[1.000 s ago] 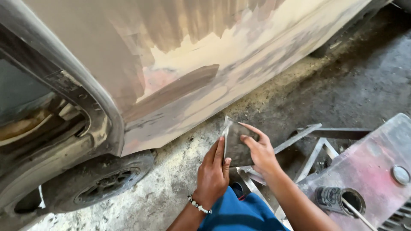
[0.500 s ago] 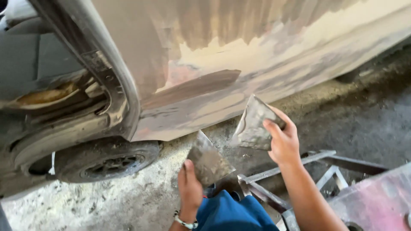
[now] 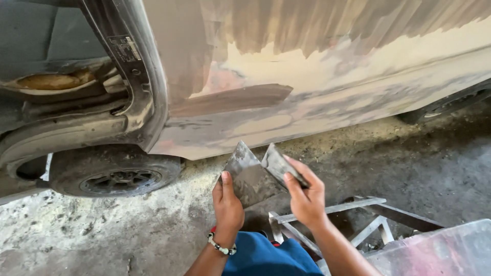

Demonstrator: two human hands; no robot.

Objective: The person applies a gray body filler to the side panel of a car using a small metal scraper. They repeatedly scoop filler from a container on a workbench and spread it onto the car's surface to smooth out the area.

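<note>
Beside a sanded car body panel [image 3: 327,97], two flat metal spreader blades meet edge to edge, just above and between the worker's hands. L hand [image 3: 227,207], beaded bracelet [image 3: 221,247] at the wrist, is closed round the larger blade [image 3: 248,174], thumb up along its face. R hand [image 3: 306,197] pinches the smaller blade [image 3: 280,164], fingers curled over it, touching the larger one. Below: metal frame stand [image 3: 353,217]; front wheel [image 3: 115,174] at left.
</note>
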